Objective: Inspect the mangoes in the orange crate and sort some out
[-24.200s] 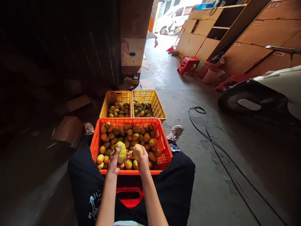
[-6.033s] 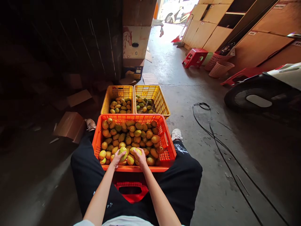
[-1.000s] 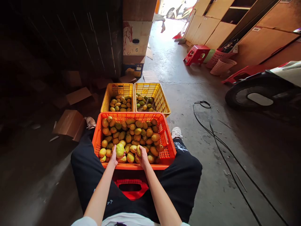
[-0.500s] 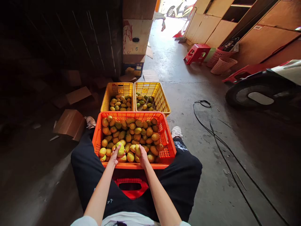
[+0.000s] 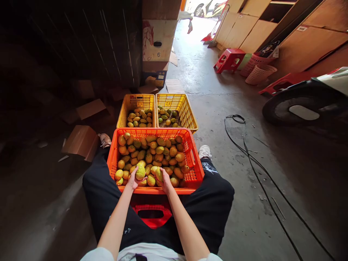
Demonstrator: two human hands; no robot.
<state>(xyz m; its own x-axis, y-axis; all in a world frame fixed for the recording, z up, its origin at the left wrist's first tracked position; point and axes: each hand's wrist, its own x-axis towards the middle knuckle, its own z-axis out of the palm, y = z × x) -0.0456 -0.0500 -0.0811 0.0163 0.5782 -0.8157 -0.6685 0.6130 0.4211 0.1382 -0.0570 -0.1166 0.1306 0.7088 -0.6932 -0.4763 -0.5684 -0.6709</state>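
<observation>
In front of me an orange crate (image 5: 196, 185) holds a layer of oval, mango-like fruits (image 5: 148, 158) in yellow, green and orange-brown. Over its near side, my left hand (image 5: 133, 179) is closed round a lumpy yellow-green fruit (image 5: 140, 172), its thumb on the fruit's near side. A second, smaller yellow-green fruit (image 5: 158, 174) is in my right hand (image 5: 165, 180), partly covered by the thumb and fingers. The two held fruits are apart, just above the others.
Two yellow crates (image 5: 193, 117) with fewer fruits stand behind the orange one. A red stool (image 5: 152, 216) shows between my legs. Cartons (image 5: 81, 142) lie at left; a black cable (image 5: 251, 161) crosses the floor at right, near a vehicle's wheel (image 5: 295, 110). Another red stool (image 5: 230, 59) stands farther back.
Both hands keep hold of fruit, with small turns of the fruit in them over the last second. The view has tilted down slightly. Compared with 24 seconds ago, the hands sit lower in the crate.
</observation>
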